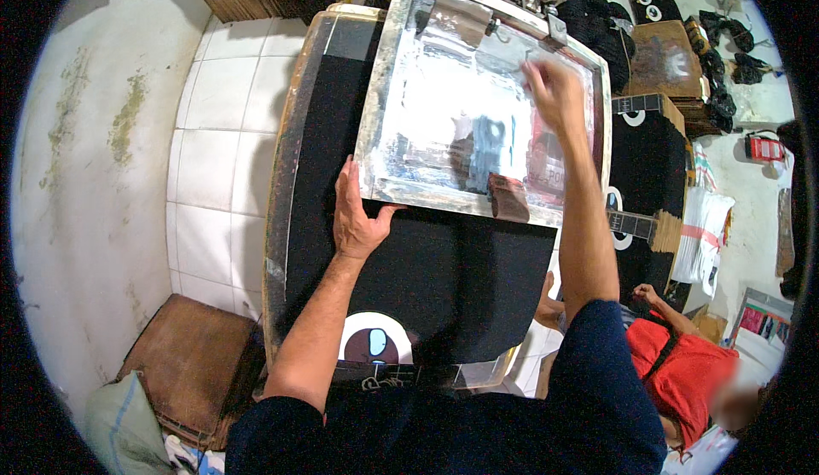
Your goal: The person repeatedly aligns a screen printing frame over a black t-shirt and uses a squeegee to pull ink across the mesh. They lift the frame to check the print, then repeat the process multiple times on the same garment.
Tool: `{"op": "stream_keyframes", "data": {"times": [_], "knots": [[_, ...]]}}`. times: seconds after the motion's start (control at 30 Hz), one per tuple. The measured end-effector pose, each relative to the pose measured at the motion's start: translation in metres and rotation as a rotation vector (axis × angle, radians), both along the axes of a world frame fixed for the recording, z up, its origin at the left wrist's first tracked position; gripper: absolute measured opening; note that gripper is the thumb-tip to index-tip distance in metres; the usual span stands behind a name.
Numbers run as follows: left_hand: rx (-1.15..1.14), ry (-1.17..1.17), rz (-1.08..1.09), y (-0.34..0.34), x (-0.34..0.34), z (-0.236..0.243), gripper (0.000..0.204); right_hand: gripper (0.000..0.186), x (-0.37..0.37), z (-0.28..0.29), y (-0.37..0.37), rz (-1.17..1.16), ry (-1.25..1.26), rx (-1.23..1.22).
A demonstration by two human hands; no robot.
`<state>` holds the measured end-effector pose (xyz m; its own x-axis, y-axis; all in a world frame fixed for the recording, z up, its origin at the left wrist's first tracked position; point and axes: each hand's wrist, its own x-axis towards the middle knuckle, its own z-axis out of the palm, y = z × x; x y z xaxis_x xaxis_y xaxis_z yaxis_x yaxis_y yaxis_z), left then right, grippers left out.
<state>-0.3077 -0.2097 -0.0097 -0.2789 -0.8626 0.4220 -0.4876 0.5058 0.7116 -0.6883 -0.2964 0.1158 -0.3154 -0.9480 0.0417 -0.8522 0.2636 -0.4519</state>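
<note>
A screen-printing frame with a pale, paint-smeared mesh lies tilted over black fabric on a board. My left hand grips the frame's near left corner, fingers along its side and thumb at the near edge. Over the right part of the mesh, my right hand is closed, fingers curled and slightly blurred by motion. What it holds, if anything, cannot be made out. Brown tape patches stick to the mesh. A printed cartoon eye shows on the fabric nearest me.
Metal hinge clamps sit at the frame's far edge. More black printed fabric lies on boards to the right. Beyond it, a person in a red top is at the lower right. Brown boards are stacked at the lower left, beside a wall.
</note>
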Motion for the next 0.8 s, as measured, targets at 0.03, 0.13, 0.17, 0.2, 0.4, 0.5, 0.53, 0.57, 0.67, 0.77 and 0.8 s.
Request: {"op": "stream_keyframes", "data": {"times": [0.03,0.13,0.17,0.2,0.4,0.5,0.53,0.57,0.67,0.77,0.8], "knots": [[0.0,-0.009,0.003,0.0,0.0,0.0,0.112,0.033,-0.001,-0.008,0.038,-0.099,-0.05,-0.072],[0.031,-0.021,-0.001,0.001,0.0,-0.001,0.113,0.029,-0.031,-0.028,0.119,-0.331,-0.097,-0.31],[0.029,-0.015,-0.001,0.001,0.0,-0.001,0.113,0.031,-0.046,-0.032,0.144,-0.433,0.207,-0.305],[0.044,-0.011,-0.002,0.001,0.0,-0.001,0.113,0.033,-0.061,-0.035,0.169,-0.568,0.489,-0.27],[0.009,-0.057,0.015,0.003,0.0,-0.005,0.112,0.071,-0.094,-0.096,0.283,-0.815,0.547,0.198],[0.025,-0.07,0.006,0.003,0.001,-0.006,0.11,0.092,-0.1,-0.107,0.308,-0.894,-0.312,-0.086],[0.023,-0.077,0.006,0.003,0.001,-0.007,0.11,0.095,-0.097,-0.104,0.309,-0.886,-0.291,-0.094],[0.02,-0.079,0.005,0.003,0.001,-0.007,0.11,0.097,-0.093,-0.096,0.307,-0.86,-0.303,-0.098],[0.006,-0.074,0.001,0.004,0.001,-0.007,0.109,0.104,-0.054,-0.06,0.289,-0.745,0.222,0.067],[-0.001,-0.071,0.007,0.004,0.001,-0.007,0.109,0.09,0.013,-0.04,0.236,-0.17,0.045,-0.205],[0.006,-0.069,0.007,0.004,0.001,-0.006,0.108,0.089,0.031,-0.031,0.226,0.087,0.015,-0.086]]}}
